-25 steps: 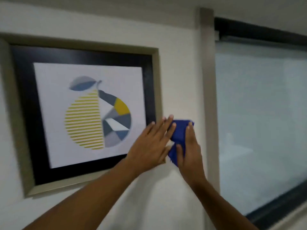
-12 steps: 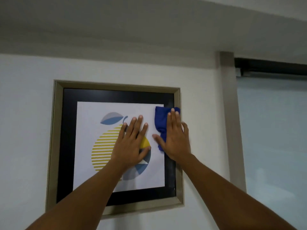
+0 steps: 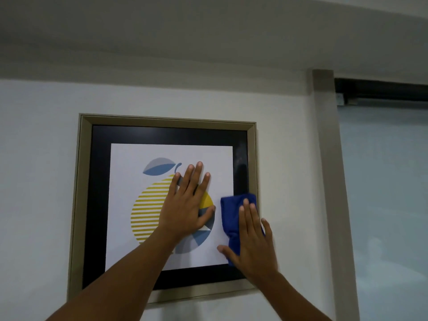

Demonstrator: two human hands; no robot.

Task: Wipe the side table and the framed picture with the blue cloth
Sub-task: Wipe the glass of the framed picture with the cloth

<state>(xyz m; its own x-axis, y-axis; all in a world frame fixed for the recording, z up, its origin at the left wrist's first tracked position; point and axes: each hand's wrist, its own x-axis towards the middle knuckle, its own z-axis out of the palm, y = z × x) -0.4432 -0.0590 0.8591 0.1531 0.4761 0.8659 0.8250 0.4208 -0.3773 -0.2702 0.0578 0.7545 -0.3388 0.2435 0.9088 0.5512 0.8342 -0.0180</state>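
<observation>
The framed picture (image 3: 129, 158) hangs on the white wall: beige frame, black mat, white print of a striped yellow and blue pear. My left hand (image 3: 185, 207) lies flat on the glass over the pear, fingers spread, holding nothing. My right hand (image 3: 253, 242) presses the blue cloth (image 3: 230, 214) flat against the right side of the glass, at the edge of the print and the black mat. The cloth shows above and left of my fingers. The side table is out of view.
A beige post (image 3: 328, 181) runs down the wall right of the picture. Beyond it is a frosted glass pane (image 3: 384, 205) under a dark top rail (image 3: 382, 89). The ceiling soffit (image 3: 208, 42) sits above.
My right hand has slid the cloth down the right side of the picture since half a second ago. A second ago it was off the frame's lower right corner. The left hand stays flat on the glass.
</observation>
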